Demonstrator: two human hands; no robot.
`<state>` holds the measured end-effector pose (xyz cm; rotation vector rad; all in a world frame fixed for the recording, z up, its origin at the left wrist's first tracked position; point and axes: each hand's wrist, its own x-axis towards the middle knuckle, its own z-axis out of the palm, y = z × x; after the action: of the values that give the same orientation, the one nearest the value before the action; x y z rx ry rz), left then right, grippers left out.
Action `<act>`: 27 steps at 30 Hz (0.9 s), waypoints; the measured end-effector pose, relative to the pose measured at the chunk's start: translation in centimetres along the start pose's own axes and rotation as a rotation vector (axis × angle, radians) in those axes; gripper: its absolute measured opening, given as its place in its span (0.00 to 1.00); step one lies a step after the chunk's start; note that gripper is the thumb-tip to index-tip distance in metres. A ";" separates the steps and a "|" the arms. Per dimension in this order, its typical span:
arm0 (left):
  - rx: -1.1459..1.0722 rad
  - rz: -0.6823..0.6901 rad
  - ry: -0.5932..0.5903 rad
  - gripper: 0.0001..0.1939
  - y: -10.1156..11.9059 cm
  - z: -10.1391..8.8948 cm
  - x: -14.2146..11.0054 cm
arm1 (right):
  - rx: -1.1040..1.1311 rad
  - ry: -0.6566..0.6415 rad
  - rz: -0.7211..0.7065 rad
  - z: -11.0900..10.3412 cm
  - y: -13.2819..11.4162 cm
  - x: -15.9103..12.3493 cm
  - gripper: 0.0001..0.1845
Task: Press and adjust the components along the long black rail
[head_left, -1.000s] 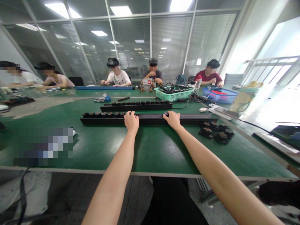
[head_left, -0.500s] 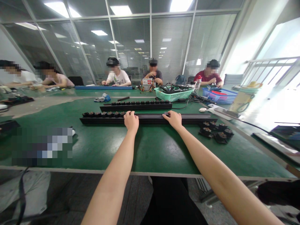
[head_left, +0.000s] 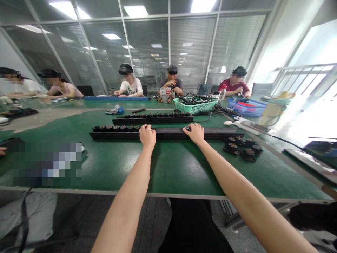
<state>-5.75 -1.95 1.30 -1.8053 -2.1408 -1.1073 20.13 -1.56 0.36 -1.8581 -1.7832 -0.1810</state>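
Note:
A long black rail (head_left: pixel 168 135) lies across the green table in front of me. Along its left half sit several small black modules (head_left: pixel 116 129) with copper-coloured tops. My left hand (head_left: pixel 147 137) is closed over the rail at the right end of that row; its fingertips hide what they grip. On the rail's right half, my right hand (head_left: pixel 196 134) pinches one small black module (head_left: pixel 186 128) between thumb and fingers. More loose black modules (head_left: pixel 249 151) lie in a cluster right of my right hand, near the rail's end.
Behind stands a second black rail (head_left: pixel 155 120) carrying a row of modules. Farther back are a green basket (head_left: pixel 196 106) of cables, a blue basket (head_left: pixel 247 108) and a blue-grey cloth (head_left: pixel 115 110). Several people sit across the table. A white power strip (head_left: pixel 244 123) lies at right.
Both my hands stay in place on the rail. A person's fingers have come into view at the left edge, and the co-worker in the white shirt has shifted slightly left.

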 end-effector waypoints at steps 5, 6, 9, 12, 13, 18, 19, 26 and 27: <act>0.001 -0.005 -0.003 0.20 0.0 0.0 0.0 | 0.016 -0.026 -0.014 -0.2 -0.2 -0.3 0.23; 0.003 -0.006 -0.003 0.20 0.0 0.0 0.0 | 0.013 -0.033 -0.020 -0.3 -0.3 -0.4 0.23; 0.008 -0.002 -0.001 0.20 0.0 0.0 0.0 | -0.042 -0.062 -0.014 -0.4 -0.5 -0.5 0.24; 0.007 -0.003 -0.004 0.20 0.1 -0.1 -0.1 | -0.104 -0.093 0.005 -0.5 -0.7 -0.6 0.26; 0.006 -0.004 -0.004 0.20 0.1 -0.1 -0.1 | -0.107 -0.096 0.005 -0.5 -0.7 -0.6 0.27; 0.000 -0.007 -0.005 0.20 0.2 -0.2 -0.1 | -0.066 -0.096 0.014 -0.6 -0.7 -0.5 0.26; 0.001 -0.007 -0.003 0.20 0.2 -0.2 -0.1 | -0.057 -0.097 0.018 -0.7 -0.7 -0.5 0.25; 0.001 -0.005 0.004 0.20 0.2 -0.3 -0.1 | -0.001 -0.088 0.041 -0.7 -0.7 -0.3 0.23; 0.000 -0.007 0.003 0.20 0.2 -0.3 -0.1 | 0.005 -0.092 0.043 -0.7 -0.7 -0.3 0.23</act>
<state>-5.61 -2.21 1.52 -1.7958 -2.1474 -1.1106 19.65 -2.16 1.01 -1.9276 -1.8012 -0.0768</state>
